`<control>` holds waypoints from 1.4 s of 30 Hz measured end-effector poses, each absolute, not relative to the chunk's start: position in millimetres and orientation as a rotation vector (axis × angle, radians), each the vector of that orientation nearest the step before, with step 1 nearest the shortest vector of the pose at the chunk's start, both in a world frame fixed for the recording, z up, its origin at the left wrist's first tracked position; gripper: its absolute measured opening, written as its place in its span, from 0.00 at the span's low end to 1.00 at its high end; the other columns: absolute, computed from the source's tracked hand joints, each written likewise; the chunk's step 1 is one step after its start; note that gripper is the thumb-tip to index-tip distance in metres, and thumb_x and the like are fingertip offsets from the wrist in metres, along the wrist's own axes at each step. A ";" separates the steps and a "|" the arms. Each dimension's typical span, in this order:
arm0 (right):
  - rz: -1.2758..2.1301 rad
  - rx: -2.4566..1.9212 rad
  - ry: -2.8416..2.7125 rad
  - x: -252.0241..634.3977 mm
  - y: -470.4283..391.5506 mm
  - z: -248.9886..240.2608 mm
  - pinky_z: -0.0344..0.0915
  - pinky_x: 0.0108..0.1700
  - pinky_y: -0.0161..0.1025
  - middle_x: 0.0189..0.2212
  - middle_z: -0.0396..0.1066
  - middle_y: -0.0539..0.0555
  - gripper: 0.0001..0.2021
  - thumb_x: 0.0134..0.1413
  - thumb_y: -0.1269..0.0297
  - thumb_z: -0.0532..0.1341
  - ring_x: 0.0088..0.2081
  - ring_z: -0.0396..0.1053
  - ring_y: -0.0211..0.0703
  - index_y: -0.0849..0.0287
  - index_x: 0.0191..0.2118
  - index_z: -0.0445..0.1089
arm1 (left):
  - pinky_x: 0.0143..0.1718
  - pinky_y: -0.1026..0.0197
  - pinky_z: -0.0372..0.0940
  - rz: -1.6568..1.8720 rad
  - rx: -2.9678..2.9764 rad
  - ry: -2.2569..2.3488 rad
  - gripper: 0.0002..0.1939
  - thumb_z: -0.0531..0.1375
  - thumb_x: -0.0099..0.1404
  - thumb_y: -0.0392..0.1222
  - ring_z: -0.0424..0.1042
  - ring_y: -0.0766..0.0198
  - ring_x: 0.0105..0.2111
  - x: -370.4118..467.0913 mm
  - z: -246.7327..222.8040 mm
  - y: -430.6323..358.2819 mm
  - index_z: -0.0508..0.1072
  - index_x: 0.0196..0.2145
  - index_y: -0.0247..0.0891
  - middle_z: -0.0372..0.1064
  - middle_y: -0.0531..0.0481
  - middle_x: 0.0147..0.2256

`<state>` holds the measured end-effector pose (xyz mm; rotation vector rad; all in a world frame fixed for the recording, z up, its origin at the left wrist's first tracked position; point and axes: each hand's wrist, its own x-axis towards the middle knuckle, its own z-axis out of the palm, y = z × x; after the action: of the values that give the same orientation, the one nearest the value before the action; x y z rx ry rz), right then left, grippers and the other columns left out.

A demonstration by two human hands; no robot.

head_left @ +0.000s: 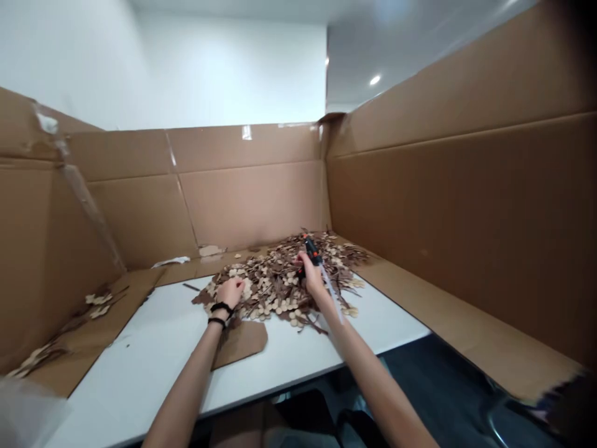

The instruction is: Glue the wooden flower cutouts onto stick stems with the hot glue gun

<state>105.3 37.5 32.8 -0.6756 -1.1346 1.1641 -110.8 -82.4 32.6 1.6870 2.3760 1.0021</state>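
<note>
My right hand (310, 272) is wrapped round a black and orange hot glue gun (310, 247), its nozzle pointing away from me. A long translucent glue stick (329, 286) sticks out of its back, over my forearm. My left hand (230, 291), with black bands on the wrist, is closed at the near left edge of a heap of flower-shaped pieces (275, 274) in cream and brown. Whatever its fingers may hold is too small to make out. Just under that wrist, a flat brown cardboard piece (247, 343) lies on the white table (153, 336).
Tall cardboard walls (252, 199) stand at the back and both sides. More flower pieces (97, 300) lie on the cardboard ledge at left. A translucent plastic bag (28, 410) is at the lower left. The table's front edge runs beneath my forearms.
</note>
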 end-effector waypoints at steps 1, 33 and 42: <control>1.180 -0.659 -1.072 100.4 43.5 32.9 0.66 0.33 0.40 0.24 0.69 0.50 0.15 0.42 0.48 0.61 0.31 0.71 0.46 0.55 0.28 0.64 | 0.41 0.55 0.65 0.962 1.661 2.407 0.12 0.56 0.66 0.44 0.71 0.59 0.37 -118.4 26.9 -85.7 0.73 0.35 0.32 0.72 0.46 0.36; 1.456 -0.550 -1.342 67.1 36.6 15.1 0.69 0.37 0.43 0.24 0.73 0.53 0.19 0.44 0.43 0.62 0.26 0.69 0.44 0.57 0.28 0.71 | 0.26 0.64 0.58 1.463 1.534 1.619 0.13 0.57 0.60 0.51 0.67 0.64 0.25 -92.2 27.6 -68.1 0.67 0.29 0.38 0.70 0.49 0.29; 1.593 -0.624 -1.524 73.5 20.6 18.7 0.68 0.34 0.47 0.24 0.74 0.57 0.27 0.47 0.35 0.57 0.25 0.70 0.47 0.59 0.28 0.74 | 0.26 0.65 0.60 1.664 1.128 1.607 0.12 0.58 0.60 0.49 0.73 0.63 0.31 -110.4 3.7 -71.8 0.66 0.34 0.37 0.70 0.47 0.33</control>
<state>73.5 20.6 18.7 -0.6239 -1.5236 1.5931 -110.4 -71.8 3.7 1.1282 1.6071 1.6636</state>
